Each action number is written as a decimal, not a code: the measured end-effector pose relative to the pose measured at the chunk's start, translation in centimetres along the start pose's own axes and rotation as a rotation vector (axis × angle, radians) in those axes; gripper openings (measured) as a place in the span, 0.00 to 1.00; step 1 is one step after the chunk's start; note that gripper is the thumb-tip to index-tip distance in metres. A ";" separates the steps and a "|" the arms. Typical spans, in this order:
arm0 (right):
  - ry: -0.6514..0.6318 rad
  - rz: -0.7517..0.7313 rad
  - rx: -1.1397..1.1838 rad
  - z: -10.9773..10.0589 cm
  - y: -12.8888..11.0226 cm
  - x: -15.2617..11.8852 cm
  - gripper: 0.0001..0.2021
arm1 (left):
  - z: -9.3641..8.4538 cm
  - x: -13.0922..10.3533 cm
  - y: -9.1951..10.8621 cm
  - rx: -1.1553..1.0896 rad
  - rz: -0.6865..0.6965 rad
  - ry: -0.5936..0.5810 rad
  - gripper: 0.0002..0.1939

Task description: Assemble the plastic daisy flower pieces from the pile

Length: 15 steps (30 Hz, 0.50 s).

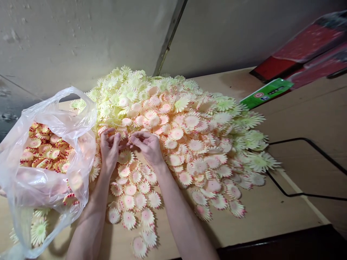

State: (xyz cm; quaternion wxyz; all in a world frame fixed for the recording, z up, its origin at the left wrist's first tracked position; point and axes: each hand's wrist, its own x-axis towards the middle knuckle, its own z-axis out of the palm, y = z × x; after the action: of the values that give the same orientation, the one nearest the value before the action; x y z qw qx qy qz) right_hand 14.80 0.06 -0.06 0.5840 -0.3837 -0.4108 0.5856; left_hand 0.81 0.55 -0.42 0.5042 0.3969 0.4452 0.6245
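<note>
Your left hand (110,146) and right hand (148,144) met over the flower pile (189,126) on the desk (271,213), each grip pinched shut on one small flower piece (124,141). Plastic bag (48,159) of flowers sat just left.

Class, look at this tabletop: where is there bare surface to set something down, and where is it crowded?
Bare wood lies right of the flower pile, around the black cable, and behind it toward the green packet. Crowded: the middle, around both hands, and the left by the plastic bag.
</note>
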 end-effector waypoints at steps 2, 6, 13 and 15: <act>0.044 0.003 -0.008 0.0 0.1 0.1 0.15 | 0.0 -0.2 0.0 0.052 0.018 0.003 0.23; 0.117 -0.012 -0.022 0.1 0.1 0.2 0.22 | 0.1 -0.5 0.0 0.156 0.085 -0.018 0.19; 0.134 -0.029 0.005 0.4 0.1 0.3 0.19 | 0.2 -0.6 0.0 0.186 0.129 -0.032 0.16; 0.118 -0.025 0.015 0.4 0.1 0.2 0.19 | 0.1 -0.6 -0.1 0.187 0.160 -0.028 0.17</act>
State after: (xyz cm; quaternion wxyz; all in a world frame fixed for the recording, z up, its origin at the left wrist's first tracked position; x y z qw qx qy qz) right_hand 14.35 0.24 0.02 0.6173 -0.4080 -0.3763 0.5576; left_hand 1.05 0.02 -0.51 0.4197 0.4852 0.4611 0.6131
